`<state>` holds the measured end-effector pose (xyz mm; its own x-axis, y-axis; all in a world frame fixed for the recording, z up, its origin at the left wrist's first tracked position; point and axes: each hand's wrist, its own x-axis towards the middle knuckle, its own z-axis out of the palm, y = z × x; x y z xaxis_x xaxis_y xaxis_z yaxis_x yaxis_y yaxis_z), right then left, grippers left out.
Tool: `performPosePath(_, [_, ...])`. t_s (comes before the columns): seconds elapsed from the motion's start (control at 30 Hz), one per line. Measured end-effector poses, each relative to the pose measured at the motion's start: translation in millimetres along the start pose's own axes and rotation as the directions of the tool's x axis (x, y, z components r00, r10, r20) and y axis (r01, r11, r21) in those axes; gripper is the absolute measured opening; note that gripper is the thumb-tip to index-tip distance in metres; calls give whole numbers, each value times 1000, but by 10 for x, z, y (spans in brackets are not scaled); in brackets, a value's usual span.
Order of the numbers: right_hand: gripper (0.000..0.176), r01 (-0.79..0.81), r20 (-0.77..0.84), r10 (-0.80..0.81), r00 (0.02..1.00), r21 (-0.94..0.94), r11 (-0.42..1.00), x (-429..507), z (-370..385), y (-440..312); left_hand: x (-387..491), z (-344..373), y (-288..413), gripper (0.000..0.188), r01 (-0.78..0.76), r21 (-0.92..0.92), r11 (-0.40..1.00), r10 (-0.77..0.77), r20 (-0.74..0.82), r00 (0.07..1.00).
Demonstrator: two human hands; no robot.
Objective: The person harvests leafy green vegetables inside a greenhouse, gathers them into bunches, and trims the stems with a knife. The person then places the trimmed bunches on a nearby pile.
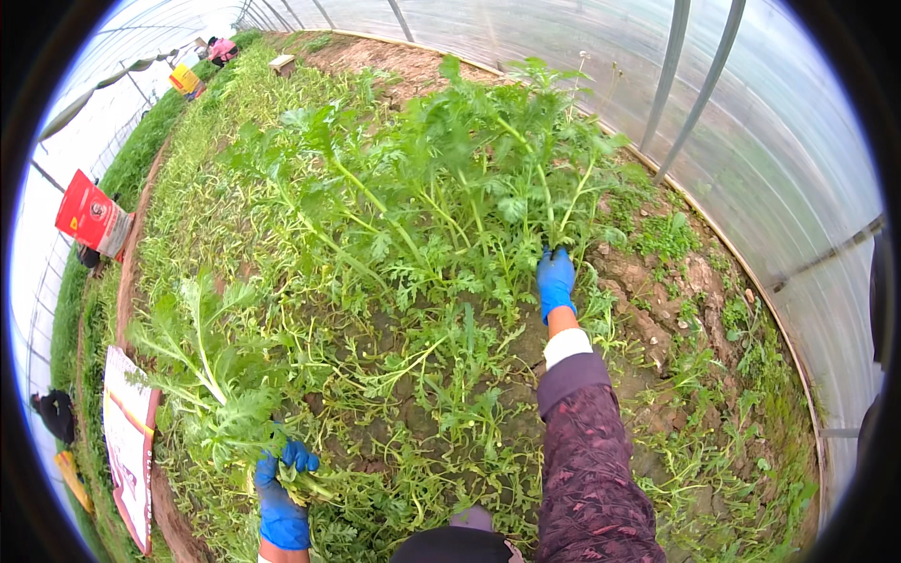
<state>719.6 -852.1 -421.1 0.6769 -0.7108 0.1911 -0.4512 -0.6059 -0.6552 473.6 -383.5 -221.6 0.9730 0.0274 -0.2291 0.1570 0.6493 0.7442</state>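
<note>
My left hand (pixel 285 489), in a blue glove, is closed around the cut stem ends of a bunch of leafy greens (pixel 218 394). Its feathery leaves spread up and to the left. Farther forward, my right hand (pixel 556 278), also blue-gloved, grips low on the stalks of a tall standing plant (pixel 542 169) with lobed leaves. Foliage partly covers those fingertips; no tool shows there. More tall stalks (pixel 373 200) lean to the left of this hand. Between my hands, loose leaves and trimmed stems (pixel 415 366) litter the soil.
A plastic greenhouse wall (pixel 774 141) with metal poles (pixel 697 91) curves along the right. Printed sacks, one white (pixel 130 443) and one red (pixel 95 214), stand along the left path. A person in pink (pixel 222 49) crouches far off near a yellow sack (pixel 186 81).
</note>
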Motion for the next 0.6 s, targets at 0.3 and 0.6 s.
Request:
performPosePath(0.3, [28,-345,362,-34,931,909,236,-1885,-1568,-1189,-156,-17,66,22,7,62,998,-3,-58,998])
performPosePath(0.6, [26,-281,735,-675,58,661,696,-3915,-1947,-2039,-698,-532,418,39,89,-162,983,-65,144,987])
